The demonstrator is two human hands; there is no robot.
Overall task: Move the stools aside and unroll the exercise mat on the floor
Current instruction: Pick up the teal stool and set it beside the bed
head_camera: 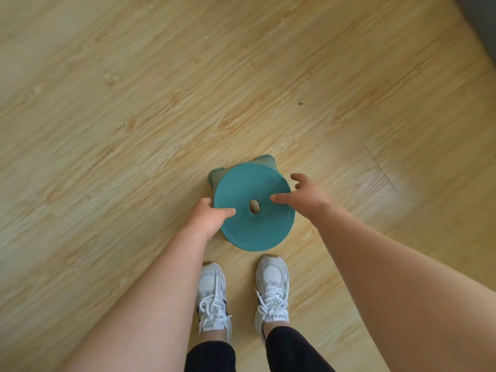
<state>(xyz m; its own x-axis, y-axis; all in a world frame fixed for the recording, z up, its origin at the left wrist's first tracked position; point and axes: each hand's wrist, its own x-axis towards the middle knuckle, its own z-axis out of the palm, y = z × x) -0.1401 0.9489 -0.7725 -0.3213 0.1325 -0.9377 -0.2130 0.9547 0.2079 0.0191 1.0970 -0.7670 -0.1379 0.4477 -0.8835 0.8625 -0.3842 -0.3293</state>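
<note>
— Pale wood-pattern floor fills nearly all the view, yes? What is at the left of the stool?

— Yes, only planks there. Then the left hand comes to the left rim of the teal stool. Its thumb lies flat on the seat and the other fingers curl down over the edge, so this hand grips the rim.

— And the stool itself?

— It stands upright on the floor, seen from above: a round seat with ridges along the rim and an oval hole in the middle. Two of its legs show past the far edge. On the near side of the stool, apart from it, stand two white sneakers with laces.

— And the right hand?

— The right hand is over the right part of the seat, fingers spread and relaxed, thumb pointing toward the hole. It holds nothing. If it touches the seat, I cannot tell.

— Something more to the right?

— A grey surface, far beyond the stool, in the corner.
</note>
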